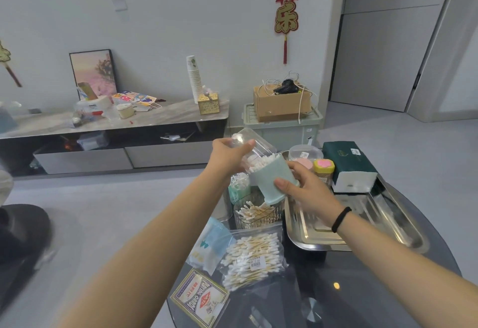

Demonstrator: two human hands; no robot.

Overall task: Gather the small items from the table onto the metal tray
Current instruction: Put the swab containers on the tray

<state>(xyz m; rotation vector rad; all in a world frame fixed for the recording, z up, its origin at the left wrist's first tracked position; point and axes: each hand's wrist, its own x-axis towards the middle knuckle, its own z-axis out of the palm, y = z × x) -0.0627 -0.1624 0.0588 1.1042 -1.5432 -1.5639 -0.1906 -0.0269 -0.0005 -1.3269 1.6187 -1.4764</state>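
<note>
My right hand [304,188] grips a pale green cup of cotton swabs [271,181], tilted and held above the table's far edge. The clear lid [252,141] over the cup's mouth is gripped by my left hand [230,155]. The metal tray [318,242] lies on the dark glass table under my right wrist, with a green tissue pack [349,164] resting across its far end. On the table left of the tray are a clear box of wooden swabs [254,213], a bag of swabs [254,257], a playing card box [200,299] and a light blue packet [209,245].
Behind the tray stand a yellow-lidded toothpick jar [323,169], a pink-lidded jar [305,163] and a clear tub [304,152]. A low TV cabinet [116,131] runs along the far wall, and a cardboard box [282,102] sits on a storage bin. Grey floor surrounds the round table.
</note>
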